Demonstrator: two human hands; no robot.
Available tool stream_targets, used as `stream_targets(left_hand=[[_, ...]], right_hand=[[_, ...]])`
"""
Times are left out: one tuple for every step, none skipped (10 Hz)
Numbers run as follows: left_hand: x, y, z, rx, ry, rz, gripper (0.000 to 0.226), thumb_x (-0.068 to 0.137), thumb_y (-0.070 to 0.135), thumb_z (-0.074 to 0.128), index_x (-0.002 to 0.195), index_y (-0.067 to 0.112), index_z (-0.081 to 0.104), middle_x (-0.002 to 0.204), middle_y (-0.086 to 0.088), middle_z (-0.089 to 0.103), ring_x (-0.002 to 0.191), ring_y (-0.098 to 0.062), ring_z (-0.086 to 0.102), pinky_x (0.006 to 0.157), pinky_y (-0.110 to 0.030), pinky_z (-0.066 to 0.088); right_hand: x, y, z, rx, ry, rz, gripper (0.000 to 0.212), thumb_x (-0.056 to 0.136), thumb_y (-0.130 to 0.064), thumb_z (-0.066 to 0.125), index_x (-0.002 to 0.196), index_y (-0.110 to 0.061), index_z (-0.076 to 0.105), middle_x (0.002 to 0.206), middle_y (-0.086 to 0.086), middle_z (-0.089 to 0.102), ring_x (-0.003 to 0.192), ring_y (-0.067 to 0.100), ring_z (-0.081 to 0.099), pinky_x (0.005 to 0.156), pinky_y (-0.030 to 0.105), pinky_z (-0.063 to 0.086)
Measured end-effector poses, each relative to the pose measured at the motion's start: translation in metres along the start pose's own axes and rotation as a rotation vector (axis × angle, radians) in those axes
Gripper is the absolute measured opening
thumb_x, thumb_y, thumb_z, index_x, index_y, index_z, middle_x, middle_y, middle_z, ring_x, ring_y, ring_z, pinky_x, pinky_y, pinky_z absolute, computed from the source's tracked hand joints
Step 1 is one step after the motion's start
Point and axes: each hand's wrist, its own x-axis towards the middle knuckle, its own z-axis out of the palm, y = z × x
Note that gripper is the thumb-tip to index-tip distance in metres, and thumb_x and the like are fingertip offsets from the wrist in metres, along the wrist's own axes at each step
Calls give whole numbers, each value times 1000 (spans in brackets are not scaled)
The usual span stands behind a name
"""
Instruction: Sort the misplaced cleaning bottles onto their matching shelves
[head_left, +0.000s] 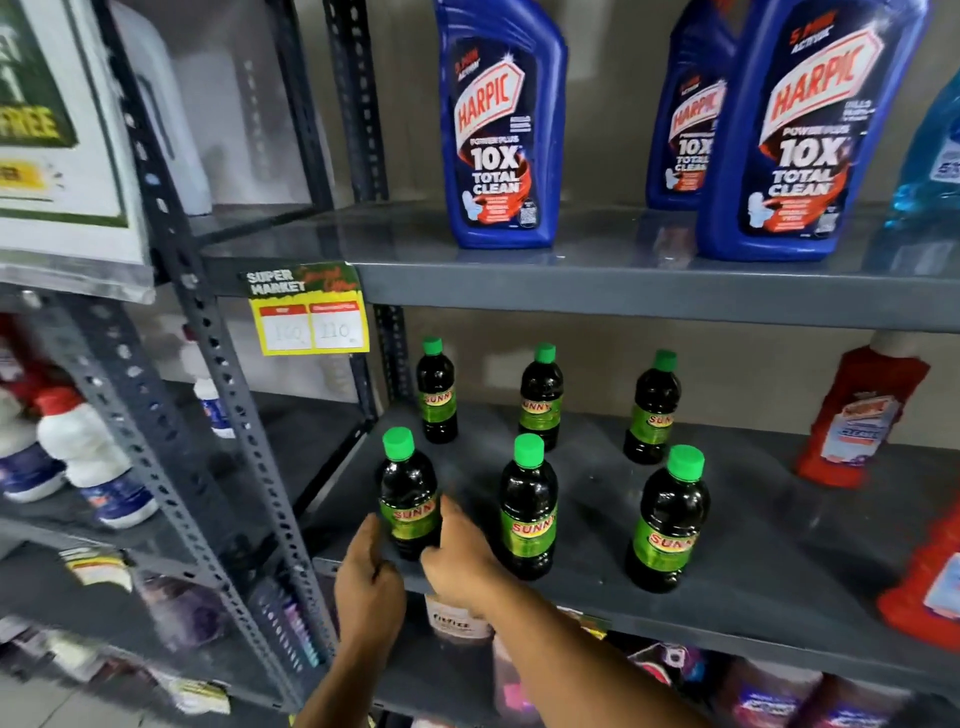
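Several dark Sunny bottles with green caps stand in two rows on the grey middle shelf (753, 561). The front-left Sunny bottle (408, 488) stands upright at the shelf's front corner. My left hand (366, 577) is just to its left and my right hand (460, 551) just to its right, fingers apart, flanking its lower half without a firm grip. Blue Harpic bottles (498, 124) (795, 130) stand on the shelf above. Red bottles (860, 415) stand at the right end of the middle shelf.
A yellow price tag (310, 312) hangs from the upper shelf edge. The grey perforated upright (218, 415) divides this rack from the left rack, which holds white and blue bottles (93, 457). A light blue bottle (930, 156) stands at the upper right. Packets fill the lower shelf.
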Motion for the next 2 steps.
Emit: stream_targets(left_hand=[[20,2,-11,-26,-150,181,53,77,-5,40,111,28,63,102,3,73,101,-15,65,91,-34,51],[27,-3,-14,-70,-164,157,53,82,-15,40,111,22,63,103,4,74,105,-18,65,93,-33,51]], right_hand=[[-6,6,13,45,28,-30,72,85,1,51,151,-21,29,153,8,45,139,24,45,116,31,37],[-13,11,18,66,36,-47,78,90,0,51,157,-20,17,164,2,27,149,19,29,125,31,25]])
